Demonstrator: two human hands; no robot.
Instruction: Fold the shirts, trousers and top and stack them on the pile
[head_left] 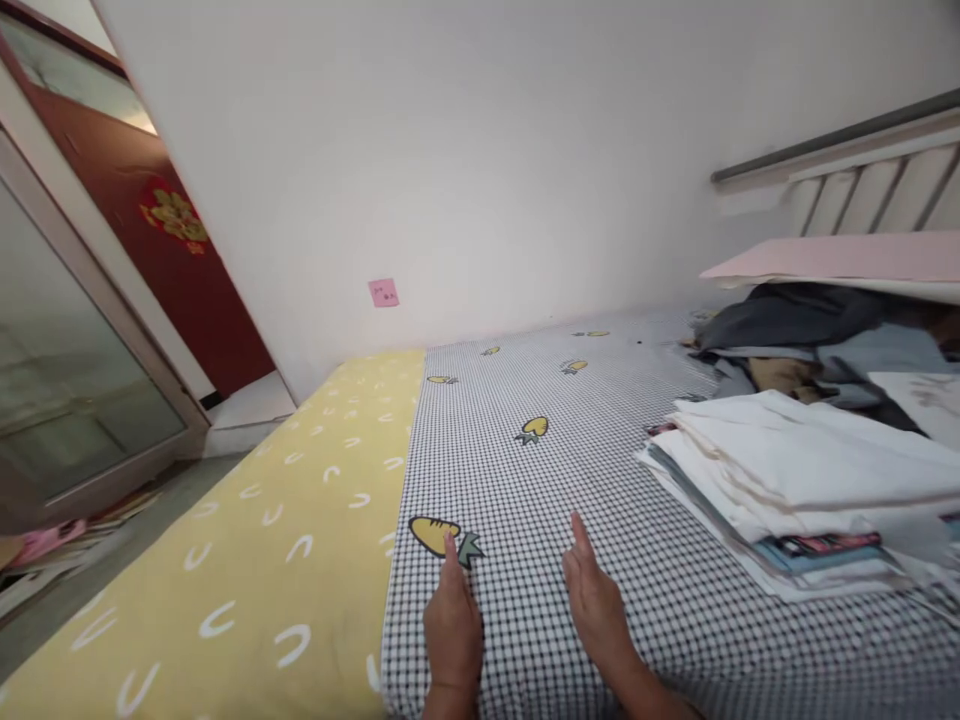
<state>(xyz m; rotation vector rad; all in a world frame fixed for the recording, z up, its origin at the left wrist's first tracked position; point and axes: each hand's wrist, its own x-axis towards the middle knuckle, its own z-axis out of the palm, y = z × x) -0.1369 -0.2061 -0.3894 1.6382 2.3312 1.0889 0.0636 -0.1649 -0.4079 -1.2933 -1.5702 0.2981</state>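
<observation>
My left hand (453, 622) is over the black-and-white checked bed sheet (510, 500), close to a printed yellow carrot shape near the yellow strip. Its fingers point forward and it holds nothing. Apart from it on the right is my right hand (598, 603), also with fingers stretched out and nothing in it. Both palms seem to face each other, with bare sheet between them. Whether either hand touches the sheet I cannot tell. Right of my right hand lies a stack of folded white clothes (787, 460), with blue and dark patterned layers underneath.
Behind the folded stack is a heap of dark and grey clothes (802, 325) under a pink sheet-like piece (840, 258). A yellow cloth (300, 520) with white curved marks covers the bed's left side. A pink note (384, 292) is on the wall. Far left stands a red door (150, 200).
</observation>
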